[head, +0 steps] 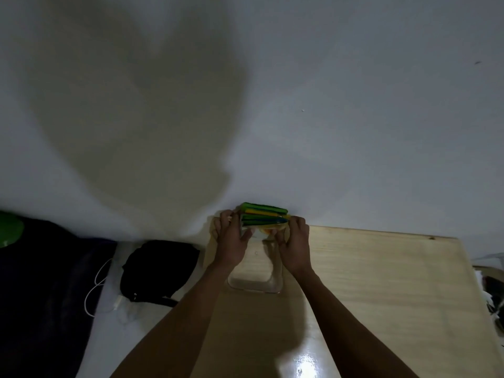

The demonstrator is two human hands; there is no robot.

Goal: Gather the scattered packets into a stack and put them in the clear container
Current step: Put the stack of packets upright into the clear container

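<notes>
A stack of green and yellow packets (263, 215) stands on edge at the far side of the wooden table (381, 282), close to the white wall. My left hand (230, 241) grips the stack's left end and my right hand (294, 245) grips its right end. Just in front of my hands, the clear container (256, 282) lies on the table, between my forearms. The lower part of the stack is hidden behind my fingers. It sits at the container's far end; whether it is inside the container is unclear.
A black bag (161, 268) and a white cable (95, 290) lie on a pale surface to the left of the table. Dark fabric (41, 296) and a green object (9, 230) are at far left. Clutter sits past the table's right edge (491, 290).
</notes>
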